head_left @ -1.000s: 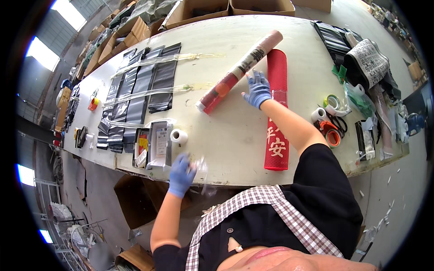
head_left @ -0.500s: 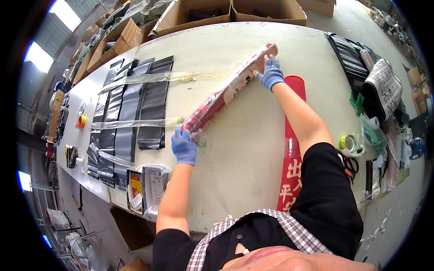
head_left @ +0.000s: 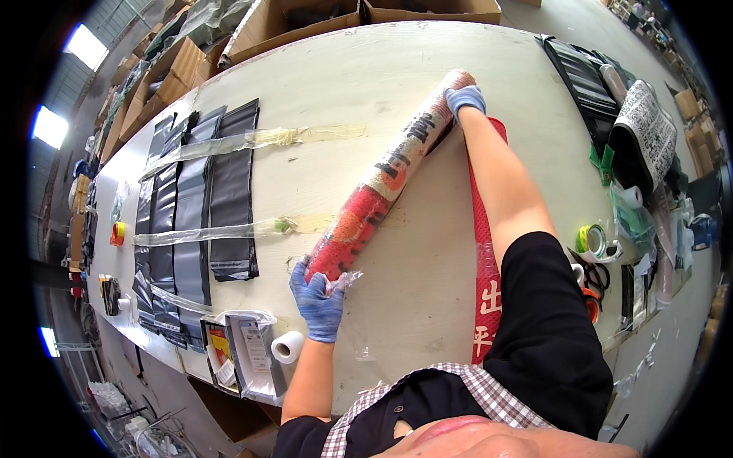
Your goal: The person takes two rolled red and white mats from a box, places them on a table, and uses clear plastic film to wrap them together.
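A rolled-up mat (head_left: pixel 374 183), red toward its near end and pale with dark lettering higher up, lies slantwise across my front in clear plastic wrap. My left hand (head_left: pixel 317 307), in a blue glove, is closed around its near-left end, where loose plastic bunches up. At the far-right end my right hand (head_left: pixel 466 99), gloved alike, grips the roll; its fingertips are partly hidden. Under my right forearm a long red mat (head_left: pixel 487 229) with pale lettering lies on the white table (head_left: pixel 412 305), partly covered by my arm and sleeve.
Black plastic bags (head_left: pixel 195 198) lie at left under clear tape strips (head_left: pixel 206 237). Nearer stand a small box (head_left: pixel 256 355) and a white roll (head_left: pixel 288 346). To the right are tape rolls (head_left: pixel 592 240), scissors (head_left: pixel 601 276) and a dark rolled mat (head_left: pixel 644 137). Cardboard boxes (head_left: pixel 298 34) stand beyond the far edge.
The rolled mat has turned about its length, so more lettering and red face up. My left hand has come nearer my body with its end; my right hand now wraps over the far end.
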`<state>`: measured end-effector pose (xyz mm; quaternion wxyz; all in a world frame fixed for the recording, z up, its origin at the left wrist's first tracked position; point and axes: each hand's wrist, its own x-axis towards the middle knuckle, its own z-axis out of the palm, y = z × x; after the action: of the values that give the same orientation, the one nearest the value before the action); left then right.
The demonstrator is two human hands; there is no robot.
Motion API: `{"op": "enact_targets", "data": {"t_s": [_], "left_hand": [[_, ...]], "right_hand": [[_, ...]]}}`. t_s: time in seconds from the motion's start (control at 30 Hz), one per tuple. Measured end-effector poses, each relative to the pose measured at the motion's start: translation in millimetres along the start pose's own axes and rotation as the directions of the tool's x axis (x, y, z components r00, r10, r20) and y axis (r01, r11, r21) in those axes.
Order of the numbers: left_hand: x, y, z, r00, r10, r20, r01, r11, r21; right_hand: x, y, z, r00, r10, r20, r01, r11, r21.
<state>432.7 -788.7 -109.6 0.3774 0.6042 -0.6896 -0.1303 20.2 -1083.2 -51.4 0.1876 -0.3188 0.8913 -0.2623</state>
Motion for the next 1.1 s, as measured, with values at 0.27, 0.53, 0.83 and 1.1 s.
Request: {"op": "enact_targets", "data": {"t_s": [0.27, 0.53, 0.83, 1.1], "left_hand": [[-12, 32, 6, 0.996, 0.083, -0.019, -0.082, 0.996, 0.026], [-29, 46, -15, 0.997, 0.074, 0.021, -0.076, 0.995, 0.067], [-85, 85, -83, 0.720, 0.391, 0.573, 0.015, 0.817, -0.576], [-314, -33, -289, 0.762, -0.316, 0.565, 0.561, 0.759, -0.332]], "right_hand": [[84, 43, 14, 0.967, -0.102, 0.231, 0.140, 0.979, -0.150], [-224, 46, -1, -0.312, -0.808, 0.500, 0.950, -0.248, 0.193], [-462, 101, -105, -0.481, -0.871, 0.104, -0.148, 0.197, 0.969], [-468, 127, -118, -0.311, -0.732, 0.606, 0.686, 0.268, 0.677]]}}
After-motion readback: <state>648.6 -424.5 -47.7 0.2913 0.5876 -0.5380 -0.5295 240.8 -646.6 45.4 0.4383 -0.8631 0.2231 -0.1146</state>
